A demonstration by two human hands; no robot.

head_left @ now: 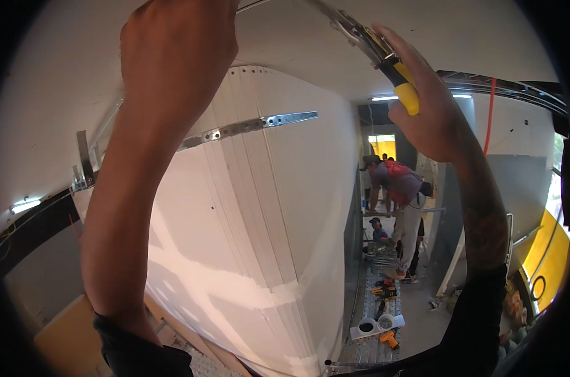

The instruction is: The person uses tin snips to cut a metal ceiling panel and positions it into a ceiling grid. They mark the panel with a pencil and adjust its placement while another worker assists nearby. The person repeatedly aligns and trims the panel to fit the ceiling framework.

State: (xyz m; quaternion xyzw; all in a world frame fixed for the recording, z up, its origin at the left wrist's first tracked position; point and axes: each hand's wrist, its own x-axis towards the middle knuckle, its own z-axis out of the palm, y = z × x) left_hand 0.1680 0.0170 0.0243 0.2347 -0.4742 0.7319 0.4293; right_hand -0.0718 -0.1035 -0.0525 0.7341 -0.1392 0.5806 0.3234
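My left hand [179, 47] is raised at the top left with its back showing. It looks closed, though its fingers run out past the upper edge. A thin metal edge [253, 5] shows beside it, partly cut off. My right hand [426, 119] is wrapped round a pair of snips [392, 69] with yellow and black grips and a metal head. The snips tilt up to the left, and their tip leaves the picture. Below and between my hands, a shiny perforated metal strip [253, 127] juts out from behind my left forearm, in front of the white panel [203, 220].
A walkway plank [373, 292] at lower right carries an orange drill [389, 340], white tubs [385, 323] and more tools. Beyond, a person [398, 188] with a red bag leans forward; another person [378, 229] is lower down. A red hose [490, 116] hangs at right.
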